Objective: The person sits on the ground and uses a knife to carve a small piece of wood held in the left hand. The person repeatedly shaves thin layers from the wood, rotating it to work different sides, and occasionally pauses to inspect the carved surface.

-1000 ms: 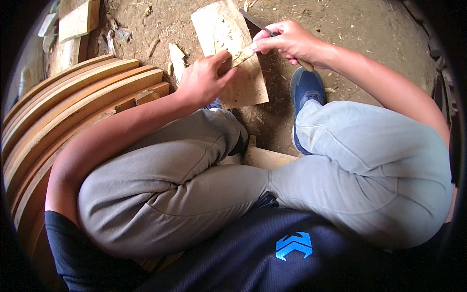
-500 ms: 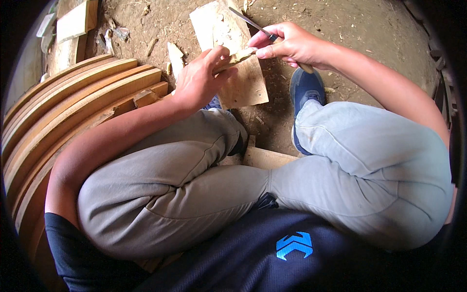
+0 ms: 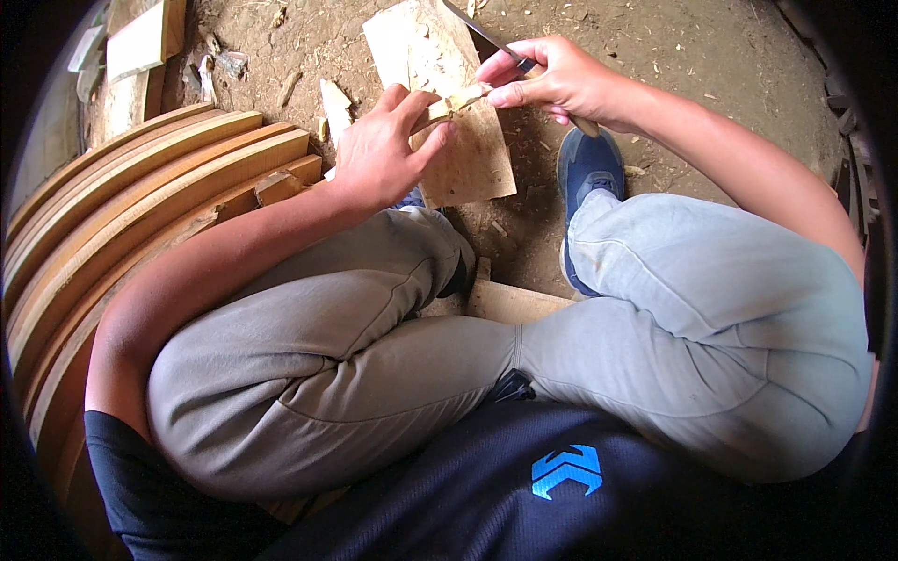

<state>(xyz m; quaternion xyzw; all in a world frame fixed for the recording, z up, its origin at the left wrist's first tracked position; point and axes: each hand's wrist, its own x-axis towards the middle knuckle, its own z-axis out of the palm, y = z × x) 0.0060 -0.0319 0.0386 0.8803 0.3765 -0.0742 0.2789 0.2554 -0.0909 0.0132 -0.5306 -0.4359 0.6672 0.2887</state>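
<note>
A rough woodworking yard: bare dirt floor (image 3: 711,65) strewn with pale wood chips (image 3: 335,101), beside stacked curved wooden planks (image 3: 122,215).

Open brown dirt ground (image 3: 692,56) right of and beyond the flat pale wooden board (image 3: 468,159) gives free passage. Stack of curved brown wooden planks (image 3: 131,206) blocks the left; blue shoe (image 3: 585,168) and bent grey-trousered knees (image 3: 393,309) crowd the near side.
</note>
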